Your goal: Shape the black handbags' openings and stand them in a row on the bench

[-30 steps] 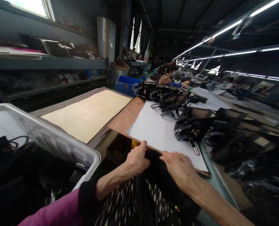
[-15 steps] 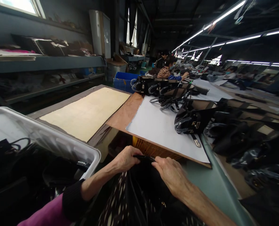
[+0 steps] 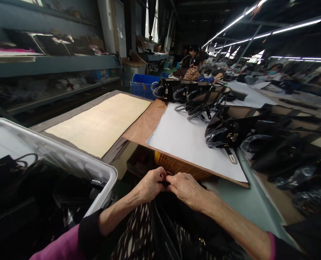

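Observation:
A black handbag [image 3: 182, 213] hangs low in front of me, over patterned cloth, with a small gold fitting showing near its lower right. My left hand [image 3: 150, 185] pinches the bag's dark upper edge between thumb and fingers. Close beside it, my right hand [image 3: 187, 189] is closed on the same edge, its fingertips almost touching the left ones. Much of the bag is too dark to make out. On the white sheet [image 3: 176, 130] ahead stands another black handbag [image 3: 228, 126] with clear wrap round its handle and a strap hanging down.
At the left, a pale plastic bin [image 3: 68, 153] contains black bags. A cream sheet [image 3: 101, 122] lies on the table beyond. More wrapped bags [image 3: 282, 144] crowd the right side. Below the board is a yellow crate [image 3: 171, 164]; a blue bin [image 3: 144, 86] and seated co-workers [image 3: 194, 72] are farther back.
My right hand has moved left along the bag's edge, so both hands are now close together. The view has shifted slightly, and more of my right sleeve shows.

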Motion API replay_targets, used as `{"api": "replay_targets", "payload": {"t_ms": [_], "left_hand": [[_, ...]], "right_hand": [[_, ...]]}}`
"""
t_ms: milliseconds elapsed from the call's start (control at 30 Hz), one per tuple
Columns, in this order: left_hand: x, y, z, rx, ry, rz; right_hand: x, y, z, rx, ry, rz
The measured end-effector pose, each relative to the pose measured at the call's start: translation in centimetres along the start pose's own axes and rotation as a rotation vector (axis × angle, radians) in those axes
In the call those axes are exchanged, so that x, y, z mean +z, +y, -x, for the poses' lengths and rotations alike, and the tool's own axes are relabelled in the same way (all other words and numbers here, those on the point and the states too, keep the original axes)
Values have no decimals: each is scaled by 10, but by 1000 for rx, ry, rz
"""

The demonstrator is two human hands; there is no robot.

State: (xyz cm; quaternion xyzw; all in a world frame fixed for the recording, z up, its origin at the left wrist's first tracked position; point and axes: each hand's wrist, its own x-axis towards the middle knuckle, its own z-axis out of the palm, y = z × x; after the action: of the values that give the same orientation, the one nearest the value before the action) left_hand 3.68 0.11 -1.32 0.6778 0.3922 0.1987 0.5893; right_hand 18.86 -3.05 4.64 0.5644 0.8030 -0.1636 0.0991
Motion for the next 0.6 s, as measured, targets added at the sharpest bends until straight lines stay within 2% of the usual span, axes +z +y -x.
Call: {"api": "replay_targets", "payload": {"t_ms": [100,167,267,333,433,500,600], "left_hand": [[4,1,-4,12,4,-24],[4,4,-6,-16,-44,1],[-4,13,-3,-53,-130,221],[-11,21,7,-9,-68,360],[-13,29,35,52,128,349],[-5,32,56,-17,163,243],[17,30,78,-154,152,24]], "right_hand": [[-1,-1,-3,-29,-55,-2],[-2,-1,0,-20,-76,-11],[-2,4,10,45,-39,-60],[-2,12,16,108,4,-109],[-4,26,20,201,40,-82],[-9,34,18,254,52,-29],[-18,37,11,300,73,20]]}}
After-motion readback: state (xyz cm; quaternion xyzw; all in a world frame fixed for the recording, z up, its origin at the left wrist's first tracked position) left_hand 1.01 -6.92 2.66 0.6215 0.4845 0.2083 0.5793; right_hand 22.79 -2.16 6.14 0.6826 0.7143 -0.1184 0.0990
